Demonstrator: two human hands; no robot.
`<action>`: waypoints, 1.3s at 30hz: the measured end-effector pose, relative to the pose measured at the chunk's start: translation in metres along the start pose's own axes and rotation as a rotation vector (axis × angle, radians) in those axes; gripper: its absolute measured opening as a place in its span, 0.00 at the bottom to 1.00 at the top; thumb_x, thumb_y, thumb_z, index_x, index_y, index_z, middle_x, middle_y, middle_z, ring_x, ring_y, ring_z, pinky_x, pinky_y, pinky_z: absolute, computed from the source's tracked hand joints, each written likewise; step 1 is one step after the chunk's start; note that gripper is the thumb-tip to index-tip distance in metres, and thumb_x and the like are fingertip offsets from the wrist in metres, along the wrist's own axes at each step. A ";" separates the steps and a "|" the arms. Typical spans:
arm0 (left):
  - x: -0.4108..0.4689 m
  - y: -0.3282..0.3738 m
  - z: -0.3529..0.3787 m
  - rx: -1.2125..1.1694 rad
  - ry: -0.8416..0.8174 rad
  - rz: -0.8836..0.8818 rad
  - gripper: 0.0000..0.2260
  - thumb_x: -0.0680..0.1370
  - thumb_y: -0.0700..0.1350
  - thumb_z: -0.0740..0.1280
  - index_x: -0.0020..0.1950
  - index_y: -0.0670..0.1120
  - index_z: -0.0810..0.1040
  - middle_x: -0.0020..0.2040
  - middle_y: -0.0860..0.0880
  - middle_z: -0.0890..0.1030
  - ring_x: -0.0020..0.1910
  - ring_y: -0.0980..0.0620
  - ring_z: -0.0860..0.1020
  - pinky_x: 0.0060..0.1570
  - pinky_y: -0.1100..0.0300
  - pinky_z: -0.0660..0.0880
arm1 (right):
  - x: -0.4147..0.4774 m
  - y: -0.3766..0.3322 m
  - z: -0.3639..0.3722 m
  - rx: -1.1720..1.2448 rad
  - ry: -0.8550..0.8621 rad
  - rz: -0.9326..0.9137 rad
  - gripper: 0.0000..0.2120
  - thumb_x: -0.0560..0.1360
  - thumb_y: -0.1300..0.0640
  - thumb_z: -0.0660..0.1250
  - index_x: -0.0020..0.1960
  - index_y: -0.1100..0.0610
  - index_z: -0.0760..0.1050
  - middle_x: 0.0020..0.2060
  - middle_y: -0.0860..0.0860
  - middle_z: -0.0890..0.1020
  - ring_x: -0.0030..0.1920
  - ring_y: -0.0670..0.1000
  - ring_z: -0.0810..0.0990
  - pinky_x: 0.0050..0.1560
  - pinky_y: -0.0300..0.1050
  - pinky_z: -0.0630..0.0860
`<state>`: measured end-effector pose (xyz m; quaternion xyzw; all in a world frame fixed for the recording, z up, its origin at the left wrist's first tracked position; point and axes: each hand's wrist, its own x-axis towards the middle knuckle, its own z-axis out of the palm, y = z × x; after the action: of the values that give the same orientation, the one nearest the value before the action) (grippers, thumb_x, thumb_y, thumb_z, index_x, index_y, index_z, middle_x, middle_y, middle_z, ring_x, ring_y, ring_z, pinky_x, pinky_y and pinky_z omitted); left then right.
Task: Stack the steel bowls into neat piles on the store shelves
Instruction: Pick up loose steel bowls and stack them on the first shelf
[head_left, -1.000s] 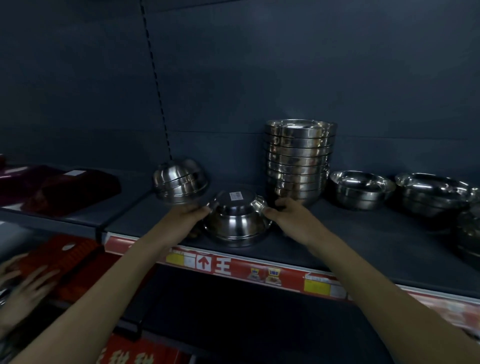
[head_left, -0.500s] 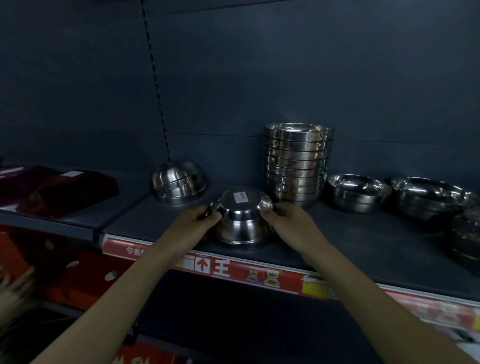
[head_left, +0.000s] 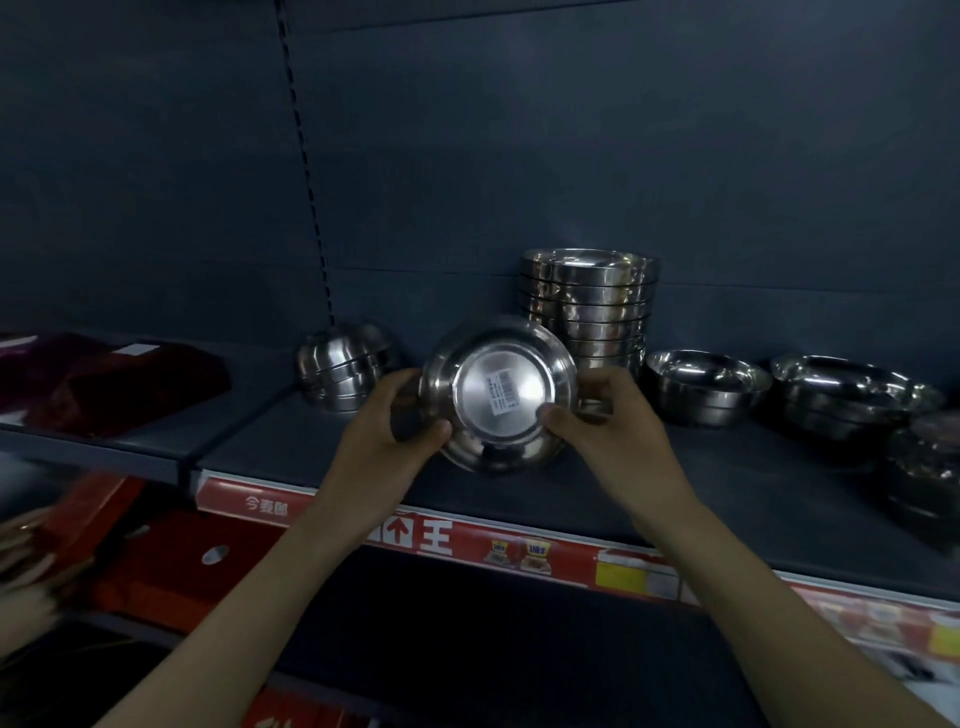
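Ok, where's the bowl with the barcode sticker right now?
Head view, centre: the bowl is held base-out between the left hand and right hand, in front of the tall stack.

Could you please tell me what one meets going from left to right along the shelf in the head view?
dark red package → upturned bowl pile → left hand → held bowl → right hand → upright bowls → wide bowls

There were a left hand (head_left: 384, 431), a right hand (head_left: 610, 423), one tilted bowl (head_left: 498, 397), one tall stack (head_left: 597, 306) and four low groups (head_left: 343, 366) (head_left: 706, 392) (head_left: 852, 397) (head_left: 924, 467).
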<state>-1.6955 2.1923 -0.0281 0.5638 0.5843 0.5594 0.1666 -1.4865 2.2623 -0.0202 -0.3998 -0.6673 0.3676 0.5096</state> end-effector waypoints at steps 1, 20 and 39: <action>-0.001 0.000 0.001 -0.018 0.003 0.008 0.22 0.74 0.41 0.73 0.64 0.57 0.74 0.57 0.59 0.81 0.59 0.61 0.78 0.62 0.50 0.75 | -0.001 0.000 -0.003 0.014 -0.014 -0.005 0.17 0.71 0.57 0.76 0.55 0.50 0.73 0.49 0.42 0.80 0.49 0.40 0.79 0.47 0.34 0.74; -0.011 -0.017 0.034 -0.143 -0.084 0.054 0.30 0.65 0.29 0.78 0.52 0.62 0.77 0.61 0.45 0.75 0.61 0.52 0.78 0.60 0.60 0.77 | -0.012 0.036 -0.038 0.093 -0.143 -0.031 0.37 0.63 0.76 0.75 0.59 0.44 0.68 0.56 0.45 0.75 0.56 0.49 0.79 0.49 0.42 0.80; -0.010 -0.026 0.036 -0.162 -0.165 0.071 0.25 0.63 0.33 0.79 0.57 0.48 0.79 0.61 0.48 0.73 0.61 0.58 0.77 0.63 0.61 0.75 | -0.013 0.047 -0.059 -0.019 -0.206 0.086 0.30 0.65 0.75 0.73 0.59 0.51 0.70 0.56 0.45 0.81 0.60 0.44 0.79 0.60 0.47 0.79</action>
<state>-1.6753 2.2068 -0.0659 0.6127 0.5013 0.5621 0.2393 -1.4195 2.2744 -0.0550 -0.3929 -0.7019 0.4220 0.4183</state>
